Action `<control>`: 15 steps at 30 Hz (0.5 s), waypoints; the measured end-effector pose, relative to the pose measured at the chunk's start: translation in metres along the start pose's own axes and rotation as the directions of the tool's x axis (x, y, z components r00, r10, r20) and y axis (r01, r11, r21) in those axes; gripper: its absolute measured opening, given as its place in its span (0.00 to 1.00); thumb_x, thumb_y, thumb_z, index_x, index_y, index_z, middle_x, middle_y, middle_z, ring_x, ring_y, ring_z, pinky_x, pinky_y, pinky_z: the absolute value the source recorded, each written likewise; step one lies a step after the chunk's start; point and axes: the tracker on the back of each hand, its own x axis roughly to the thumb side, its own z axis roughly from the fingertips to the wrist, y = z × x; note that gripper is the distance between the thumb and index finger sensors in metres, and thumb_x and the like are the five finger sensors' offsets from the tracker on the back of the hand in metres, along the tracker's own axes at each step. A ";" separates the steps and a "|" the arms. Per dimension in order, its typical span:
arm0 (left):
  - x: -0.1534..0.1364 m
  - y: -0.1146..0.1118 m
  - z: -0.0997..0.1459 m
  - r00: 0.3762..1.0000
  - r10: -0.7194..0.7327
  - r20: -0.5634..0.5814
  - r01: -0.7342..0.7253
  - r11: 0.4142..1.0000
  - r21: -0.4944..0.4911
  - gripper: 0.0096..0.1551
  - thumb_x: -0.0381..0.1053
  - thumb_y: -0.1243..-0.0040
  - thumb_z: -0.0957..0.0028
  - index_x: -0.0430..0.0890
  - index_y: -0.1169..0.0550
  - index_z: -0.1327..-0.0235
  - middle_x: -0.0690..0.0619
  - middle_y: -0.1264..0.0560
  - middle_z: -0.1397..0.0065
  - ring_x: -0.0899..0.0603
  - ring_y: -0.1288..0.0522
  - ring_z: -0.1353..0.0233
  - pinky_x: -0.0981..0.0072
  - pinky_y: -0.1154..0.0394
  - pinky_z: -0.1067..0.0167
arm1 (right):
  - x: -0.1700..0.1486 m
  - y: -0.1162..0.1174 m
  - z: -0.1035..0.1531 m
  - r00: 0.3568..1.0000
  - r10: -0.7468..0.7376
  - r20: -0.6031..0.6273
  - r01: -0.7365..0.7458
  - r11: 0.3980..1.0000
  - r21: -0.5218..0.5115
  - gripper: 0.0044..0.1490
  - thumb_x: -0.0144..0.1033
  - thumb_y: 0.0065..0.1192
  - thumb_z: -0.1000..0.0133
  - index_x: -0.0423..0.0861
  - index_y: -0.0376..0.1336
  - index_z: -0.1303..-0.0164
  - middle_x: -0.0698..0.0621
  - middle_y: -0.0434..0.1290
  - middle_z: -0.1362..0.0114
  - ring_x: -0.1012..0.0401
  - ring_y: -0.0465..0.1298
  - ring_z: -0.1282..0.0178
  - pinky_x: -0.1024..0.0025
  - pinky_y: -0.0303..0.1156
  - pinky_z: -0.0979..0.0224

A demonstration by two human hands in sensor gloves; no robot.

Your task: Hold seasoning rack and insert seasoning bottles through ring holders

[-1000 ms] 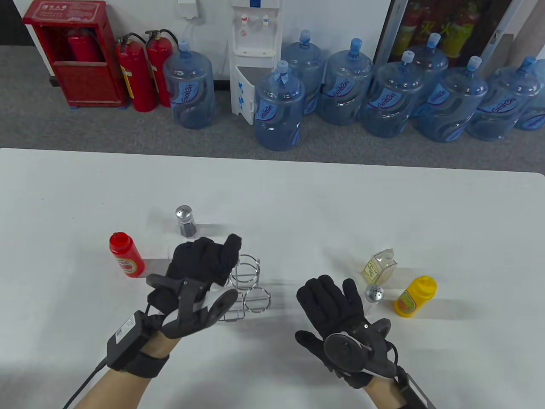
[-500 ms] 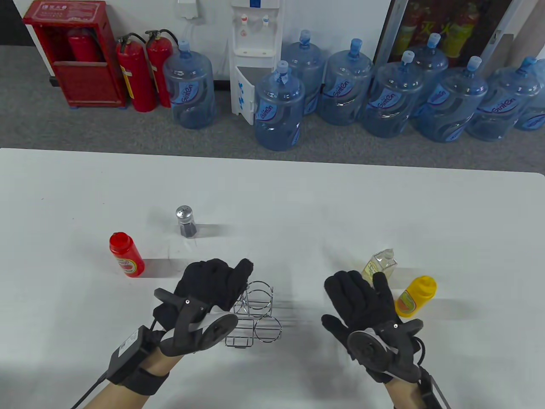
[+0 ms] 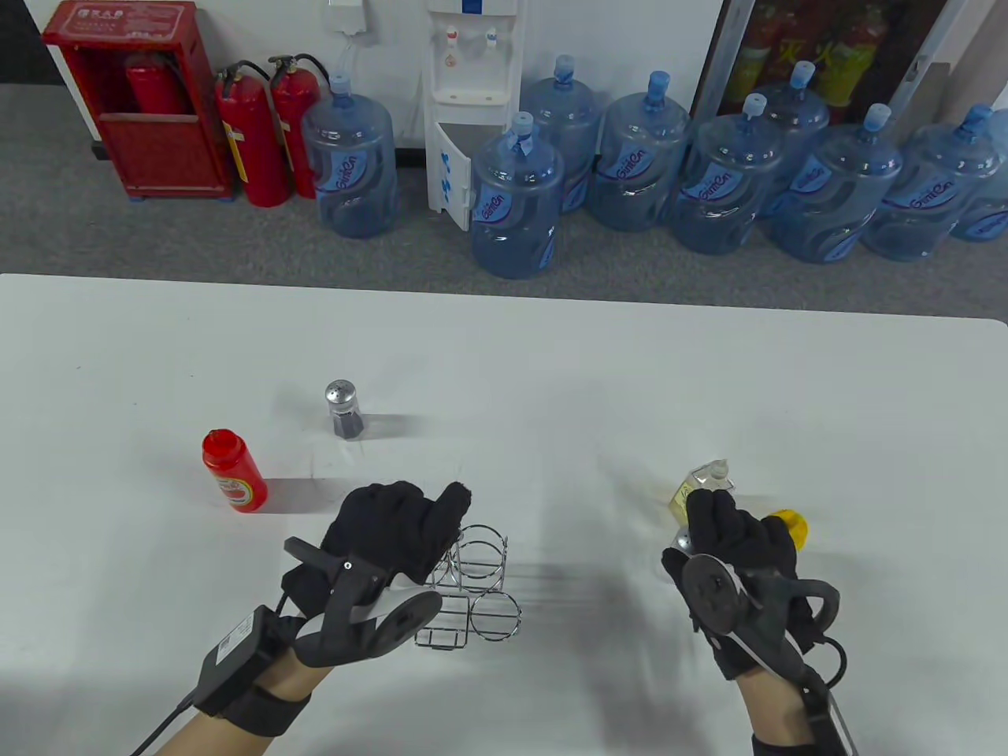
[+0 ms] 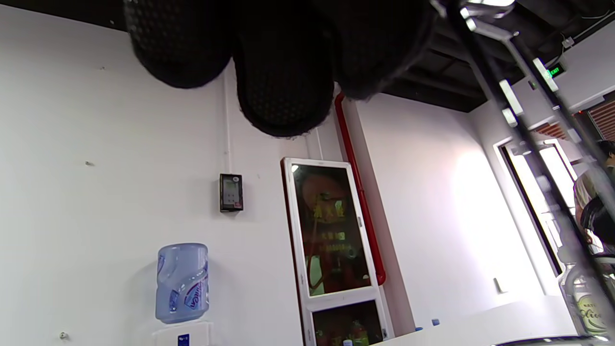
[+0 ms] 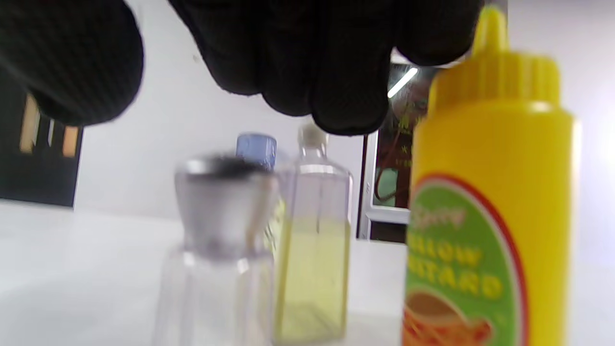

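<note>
My left hand grips the left side of the wire seasoning rack, which stands on the white table with its rings empty. My right hand hovers open, fingers pointing down, over the clear salt shaker, between the oil bottle and the yellow mustard bottle. In the right wrist view the fingers hang just above the shaker, oil bottle and mustard bottle, holding nothing. A rack wire crosses the left wrist view beside the fingers.
A red ketchup bottle and a dark pepper shaker stand left of the rack, farther back. Water jugs and fire extinguishers line the floor beyond the table's far edge.
My right hand moved right and turned on edge over the salt shaker and mustard bottle. My left hand drew the rack toward me and a little right, then held still.
</note>
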 end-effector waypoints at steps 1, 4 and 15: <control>0.001 0.000 0.000 1.000 0.000 0.003 0.000 1.000 -0.002 0.22 0.58 0.51 0.51 0.64 0.30 0.43 0.70 0.20 0.63 0.56 0.17 0.46 0.54 0.23 0.44 | 0.002 0.003 -0.001 1.000 0.029 0.000 -0.029 1.000 0.004 0.51 0.63 0.68 0.60 0.51 0.63 0.28 0.49 0.69 0.24 0.54 0.78 0.32 0.48 0.60 0.22; 0.002 0.002 0.001 1.000 0.002 0.009 -0.002 1.000 -0.001 0.22 0.58 0.50 0.51 0.63 0.30 0.43 0.70 0.20 0.63 0.56 0.16 0.46 0.55 0.23 0.44 | 0.005 0.003 0.000 0.998 0.068 -0.001 -0.068 0.997 -0.027 0.49 0.62 0.68 0.60 0.51 0.64 0.29 0.49 0.71 0.26 0.54 0.79 0.34 0.48 0.61 0.23; 0.005 0.003 0.002 1.000 0.008 0.020 -0.008 1.000 0.007 0.22 0.58 0.50 0.51 0.64 0.30 0.43 0.71 0.20 0.63 0.56 0.16 0.46 0.54 0.23 0.43 | 0.015 0.009 -0.001 0.994 0.110 0.027 -0.110 0.994 0.011 0.44 0.58 0.71 0.60 0.51 0.69 0.33 0.50 0.75 0.29 0.54 0.80 0.34 0.48 0.60 0.22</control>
